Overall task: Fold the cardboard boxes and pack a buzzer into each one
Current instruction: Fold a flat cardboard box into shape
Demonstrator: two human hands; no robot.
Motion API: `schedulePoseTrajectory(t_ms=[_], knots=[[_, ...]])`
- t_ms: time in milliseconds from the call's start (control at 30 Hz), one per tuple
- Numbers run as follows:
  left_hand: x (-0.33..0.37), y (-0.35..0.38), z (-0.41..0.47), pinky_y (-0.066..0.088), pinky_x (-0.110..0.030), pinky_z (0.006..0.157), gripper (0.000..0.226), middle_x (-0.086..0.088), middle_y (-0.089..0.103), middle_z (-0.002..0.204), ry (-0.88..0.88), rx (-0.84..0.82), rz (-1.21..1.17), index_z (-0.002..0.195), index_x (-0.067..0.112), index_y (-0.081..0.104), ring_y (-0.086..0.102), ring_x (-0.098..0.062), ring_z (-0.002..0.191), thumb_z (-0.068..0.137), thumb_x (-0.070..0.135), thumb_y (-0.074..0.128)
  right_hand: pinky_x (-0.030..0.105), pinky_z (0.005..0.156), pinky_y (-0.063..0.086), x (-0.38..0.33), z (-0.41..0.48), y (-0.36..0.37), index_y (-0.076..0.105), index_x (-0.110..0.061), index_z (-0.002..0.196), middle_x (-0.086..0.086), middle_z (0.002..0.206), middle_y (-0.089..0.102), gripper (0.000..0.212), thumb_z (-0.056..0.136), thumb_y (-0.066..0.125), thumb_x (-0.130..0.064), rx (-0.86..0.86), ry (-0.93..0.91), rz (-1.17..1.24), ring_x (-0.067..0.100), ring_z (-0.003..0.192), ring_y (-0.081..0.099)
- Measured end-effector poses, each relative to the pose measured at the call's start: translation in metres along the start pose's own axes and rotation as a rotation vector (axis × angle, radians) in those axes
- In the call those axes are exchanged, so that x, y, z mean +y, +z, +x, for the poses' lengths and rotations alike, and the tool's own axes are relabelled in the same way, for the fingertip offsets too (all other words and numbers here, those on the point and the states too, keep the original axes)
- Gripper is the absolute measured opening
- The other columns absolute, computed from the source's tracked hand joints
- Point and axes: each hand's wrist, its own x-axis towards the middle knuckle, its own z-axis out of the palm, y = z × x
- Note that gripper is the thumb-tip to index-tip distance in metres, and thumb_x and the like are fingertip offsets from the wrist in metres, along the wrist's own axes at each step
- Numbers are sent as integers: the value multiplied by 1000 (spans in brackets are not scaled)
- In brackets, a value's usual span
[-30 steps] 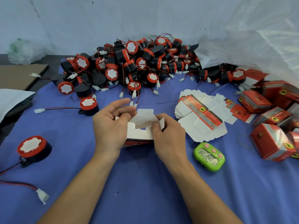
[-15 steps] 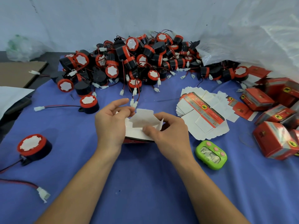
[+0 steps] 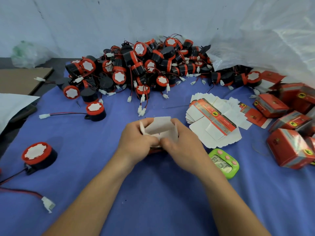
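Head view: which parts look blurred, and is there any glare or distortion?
In the head view, the left hand, right hand and box are motion-blurred; the buzzer pile is sharper; the plastic bag looks washed out at upper right; the wide lens stretches the edges.

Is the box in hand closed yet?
Not closed: white flaps of the cardboard box stand up, untucked, between the left hand and right hand gripping it.

Buzzer pile [image 3: 144,68] at back, flat boxes [image 3: 213,120] right of ctr, folded boxes [image 3: 289,147] far right, timer [image 3: 224,163] before flats
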Motion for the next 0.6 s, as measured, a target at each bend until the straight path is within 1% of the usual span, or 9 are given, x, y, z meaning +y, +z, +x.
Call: schedulePoseTrajectory(t_ms=[33, 100, 167, 267, 367, 400, 467, 533, 600], knots=[[-1, 2, -1, 62, -31, 65, 58, 4, 79, 95, 23, 66, 70, 109, 28, 78, 76, -19, 91, 70, -13, 67, 22, 80, 42, 1, -1, 3, 48, -42, 137, -25, 114, 60, 49, 90, 61, -33, -23, 6, -60, 3, 99, 57], [-2, 1, -1, 64, -37, 71, 65, 11, 78, 95, 64, 168, 125, 107, 33, 78, 73, -14, 92, 64, -14, 64, 18, 78, 39, 0, -3, 6, 45, -45, 140, -27, 105, 56, 53, 93, 61, -27, 21, -9, -91, -1, 88, 52], [1, -6, 0, 64, -42, 71, 67, 11, 77, 95, 84, 207, -28, 103, 34, 80, 72, -18, 94, 56, -11, 62, 11, 65, 39, -6, -5, 6, 55, -47, 130, -24, 93, 64, 49, 87, 67, -27, 122, -77, 29, 2, 66, 55], [5, -19, 3, 61, -37, 62, 61, -2, 78, 103, 31, 181, -378, 99, 29, 81, 74, -23, 92, 53, -2, 57, 19, 59, 47, -17, -4, 4, 65, -46, 120, -22, 108, 70, 50, 71, 74, -44, 180, -126, 379, 6, 53, 49], [3, -25, 6, 61, -35, 69, 50, -9, 78, 109, -29, 103, -547, 103, 23, 81, 75, -26, 91, 62, 7, 57, 23, 59, 47, -20, -5, 7, 67, -45, 117, -18, 107, 72, 41, 76, 72, -46, 135, -143, 337, 9, 55, 48], [2, -24, 6, 61, -36, 72, 49, -11, 77, 111, -27, 100, -533, 107, 20, 80, 74, -27, 92, 65, 11, 57, 28, 60, 50, -19, -4, 9, 68, -44, 116, -16, 105, 72, 34, 82, 71, -44, 132, -127, 305, 14, 56, 50], [0, -18, 8, 60, -37, 75, 48, -11, 78, 111, 6, 139, -389, 114, 20, 77, 74, -25, 92, 71, 19, 56, 41, 72, 57, -16, -2, 11, 70, -42, 115, -16, 104, 73, 21, 93, 69, -40, 143, -69, 312, 20, 69, 62], [-2, -12, 10, 58, -31, 74, 45, -1, 80, 106, 57, 186, -182, 115, 30, 75, 75, -17, 91, 74, 25, 57, 35, 80, 57, -10, 1, 10, 69, -45, 115, -22, 103, 73, 18, 99, 62, -42, 137, -27, 295, 9, 87, 69], [-4, -9, 11, 54, -25, 72, 42, 10, 78, 103, 83, 191, -53, 115, 42, 70, 73, -9, 90, 77, 30, 56, 24, 83, 52, -7, 3, 10, 65, -53, 120, -26, 105, 72, 22, 102, 54, -46, 110, -2, 275, -1, 98, 66]])
